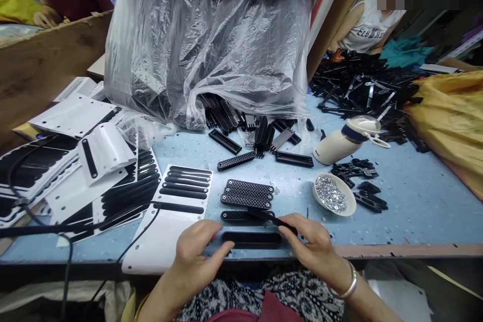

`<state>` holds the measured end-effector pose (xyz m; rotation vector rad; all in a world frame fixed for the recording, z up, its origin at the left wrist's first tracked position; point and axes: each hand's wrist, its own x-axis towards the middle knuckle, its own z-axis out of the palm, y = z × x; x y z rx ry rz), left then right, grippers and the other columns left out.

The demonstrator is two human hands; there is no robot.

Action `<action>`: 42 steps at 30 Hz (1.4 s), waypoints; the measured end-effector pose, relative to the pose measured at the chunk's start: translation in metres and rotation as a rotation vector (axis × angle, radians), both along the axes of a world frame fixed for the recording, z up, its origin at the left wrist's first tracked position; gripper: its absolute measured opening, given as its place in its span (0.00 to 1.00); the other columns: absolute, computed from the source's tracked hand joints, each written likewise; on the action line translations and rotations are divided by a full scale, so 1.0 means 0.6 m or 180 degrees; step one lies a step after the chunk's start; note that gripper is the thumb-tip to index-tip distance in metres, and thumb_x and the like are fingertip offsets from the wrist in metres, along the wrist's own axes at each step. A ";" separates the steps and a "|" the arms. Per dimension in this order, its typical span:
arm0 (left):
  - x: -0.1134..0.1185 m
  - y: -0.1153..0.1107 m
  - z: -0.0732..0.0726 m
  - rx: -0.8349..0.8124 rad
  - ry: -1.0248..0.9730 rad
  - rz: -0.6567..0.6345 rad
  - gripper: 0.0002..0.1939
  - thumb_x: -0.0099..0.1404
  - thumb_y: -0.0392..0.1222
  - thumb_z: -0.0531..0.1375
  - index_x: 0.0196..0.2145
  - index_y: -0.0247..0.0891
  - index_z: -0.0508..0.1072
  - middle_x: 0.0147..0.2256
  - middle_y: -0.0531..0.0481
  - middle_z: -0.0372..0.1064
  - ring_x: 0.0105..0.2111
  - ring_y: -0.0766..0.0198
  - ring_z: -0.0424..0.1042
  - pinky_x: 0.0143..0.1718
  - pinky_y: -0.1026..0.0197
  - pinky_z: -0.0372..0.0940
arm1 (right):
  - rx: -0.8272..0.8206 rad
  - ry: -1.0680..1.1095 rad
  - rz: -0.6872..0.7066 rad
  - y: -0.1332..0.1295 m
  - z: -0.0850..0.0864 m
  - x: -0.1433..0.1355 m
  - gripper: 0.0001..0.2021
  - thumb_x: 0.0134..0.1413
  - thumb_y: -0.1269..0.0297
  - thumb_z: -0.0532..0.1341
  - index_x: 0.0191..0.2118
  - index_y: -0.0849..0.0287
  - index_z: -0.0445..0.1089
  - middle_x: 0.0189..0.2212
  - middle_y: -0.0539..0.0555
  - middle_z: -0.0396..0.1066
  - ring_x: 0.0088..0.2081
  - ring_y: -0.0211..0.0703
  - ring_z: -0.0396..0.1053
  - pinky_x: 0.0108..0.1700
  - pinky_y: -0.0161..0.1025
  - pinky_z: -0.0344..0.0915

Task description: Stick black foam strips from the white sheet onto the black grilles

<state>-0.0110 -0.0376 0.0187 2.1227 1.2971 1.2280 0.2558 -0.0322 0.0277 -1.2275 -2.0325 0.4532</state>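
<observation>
My right hand (311, 241) pinches a thin black strip (264, 215) between thumb and fingers; the strip slants up and leftward. Below it, near the table's front edge, lies a long black piece (252, 239) with rounded ends. At its left end is my left hand (202, 251), thumb and fingers apart, holding nothing; whether the fingertips touch the piece, I cannot tell. Just beyond lies a single black handle-like piece (232, 216), partly covered by the strip. Behind that, several mesh-patterned black pieces (247, 194) lie side by side. A white sheet of black adhesive strips (169, 231) is to the left.
A bowl of small shiny metal parts (334, 195) and a tilted cream bottle (334, 146) stand at right. Clear plastic (211, 35) covers a large bag at the back, black pieces spilling out. More sheets (75, 115) and a cable (94, 221) lie left. Two other people sit beyond.
</observation>
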 end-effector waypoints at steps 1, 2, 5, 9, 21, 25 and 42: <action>0.001 -0.002 0.001 0.0040 0.0027 -0.0159 0.07 0.59 0.37 0.63 0.37 0.35 0.72 0.28 0.48 0.71 0.27 0.63 0.71 0.28 0.63 0.68 | 0.0058 0.0008 -0.0066 -0.001 -0.002 -0.001 0.07 0.61 0.69 0.56 0.42 0.59 0.71 0.31 0.56 0.75 0.32 0.44 0.74 0.33 0.39 0.73; 0.003 -0.003 0.000 0.0076 0.0062 -0.0280 0.08 0.59 0.37 0.63 0.38 0.35 0.72 0.29 0.46 0.72 0.28 0.62 0.72 0.29 0.62 0.68 | 0.0116 0.0018 -0.0100 -0.001 -0.003 -0.003 0.08 0.61 0.69 0.56 0.42 0.59 0.71 0.33 0.57 0.75 0.34 0.45 0.74 0.35 0.40 0.73; 0.006 -0.002 -0.006 0.0125 0.0168 -0.0409 0.07 0.61 0.34 0.61 0.39 0.34 0.73 0.29 0.45 0.72 0.29 0.61 0.72 0.29 0.61 0.69 | 0.0242 0.0065 0.0000 0.005 -0.004 -0.012 0.08 0.60 0.71 0.57 0.43 0.59 0.71 0.34 0.57 0.75 0.35 0.45 0.74 0.36 0.41 0.74; 0.002 -0.005 -0.010 0.0069 0.0147 -0.0425 0.07 0.61 0.32 0.59 0.38 0.35 0.73 0.27 0.47 0.72 0.27 0.62 0.72 0.28 0.62 0.68 | 0.0227 0.0089 0.0182 0.009 -0.007 -0.016 0.08 0.59 0.72 0.56 0.43 0.60 0.71 0.32 0.57 0.74 0.34 0.44 0.73 0.34 0.41 0.74; -0.005 0.034 -0.021 -0.0354 -0.0011 0.0209 0.11 0.58 0.35 0.60 0.40 0.35 0.75 0.29 0.48 0.75 0.24 0.66 0.71 0.26 0.65 0.69 | 0.0381 -0.0158 0.0492 0.025 0.003 -0.035 0.10 0.59 0.74 0.55 0.44 0.62 0.71 0.32 0.59 0.74 0.34 0.45 0.73 0.35 0.42 0.73; 0.000 0.040 -0.018 -0.0717 -0.0108 0.0166 0.09 0.56 0.32 0.59 0.36 0.35 0.76 0.27 0.50 0.75 0.19 0.70 0.68 0.21 0.68 0.67 | 0.0442 -0.0441 0.0618 0.031 -0.001 -0.050 0.10 0.60 0.74 0.55 0.43 0.62 0.71 0.35 0.60 0.76 0.35 0.47 0.74 0.37 0.44 0.73; -0.004 0.038 -0.015 -0.0934 -0.0362 0.0179 0.09 0.54 0.30 0.60 0.34 0.35 0.76 0.26 0.51 0.74 0.21 0.69 0.69 0.24 0.68 0.68 | 0.0420 -0.0791 0.0650 0.037 -0.007 -0.058 0.09 0.61 0.72 0.55 0.42 0.63 0.72 0.36 0.60 0.76 0.36 0.47 0.73 0.36 0.44 0.69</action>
